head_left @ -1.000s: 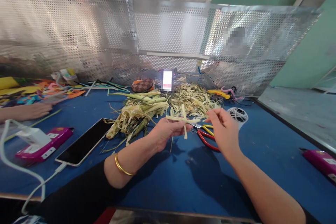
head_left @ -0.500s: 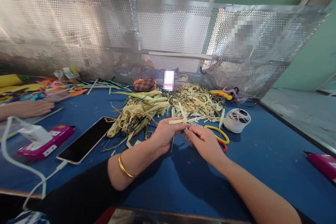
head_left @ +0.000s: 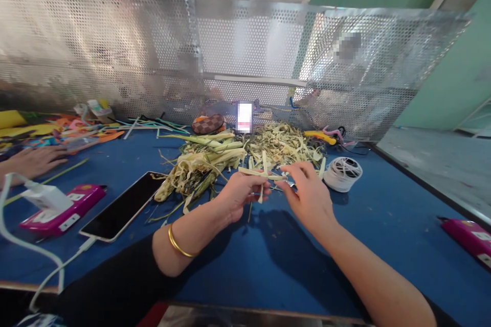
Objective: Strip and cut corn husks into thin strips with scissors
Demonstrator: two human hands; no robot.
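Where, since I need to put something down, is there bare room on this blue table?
Bare: right of the right hand, between the white spool and the magenta power strip at the edge; also between the forearms, toward the near edge. Crowded: the far middle, with the stalk bundle and shredded heap; the left, with the phone and another power strip.

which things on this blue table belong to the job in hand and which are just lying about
Likely in use:
pale, flat, crossed plant strips, held in the left hand, right hand at one end
tangled yellow-green plant bundle
perhaps the white round cord spool

Probably just lying about:
flat black-screened phone
brown checked oval pouch
leftmost magenta plastic power strip
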